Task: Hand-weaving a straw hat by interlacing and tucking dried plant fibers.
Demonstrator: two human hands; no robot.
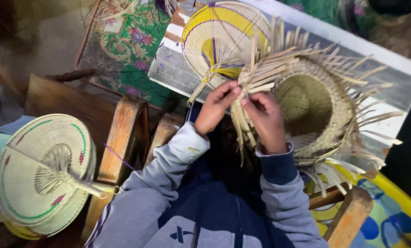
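Nearest the camera: grey sleeves w/ dark cuffs, rising from the bottom edge of view; a wooden chair arm (pixel 118 138) to the left of them. Both hands meet at the near rim of a half-woven straw basket (pixel 313 108), mouth tilted toward the wearer, loose strips bristling all round its rim.

Left hand (pixel 217 108): fingers curled, tips pinching a straw strip (pixel 246 85) at the rim; closed on it, not spread. Right hand (pixel 265 119): fingers bent, thumb & forefinger pinched on adjacent strips just beside the left hand's; a bundle of free ends hangs down between the wrists.

Basket rests against a grey plank (pixel 384 69) w/ white edges, toward its middle; behind the hands, at the plank's left end, a round woven fan w/ yellow band (pixel 214 36). A second fan, green-trimmed (pixel 42 174), lies well apart, left of the chair arm. Patterned green cloth (pixel 127 50) beyond the plank's left corner.

Judgement, for good work at this step: keep each strip flat, no twist; hold the crossing w/ one hand while the other feeds; pull snug to the previous row, even tension; dry strips likely crack if bent sharply, so fold gently.
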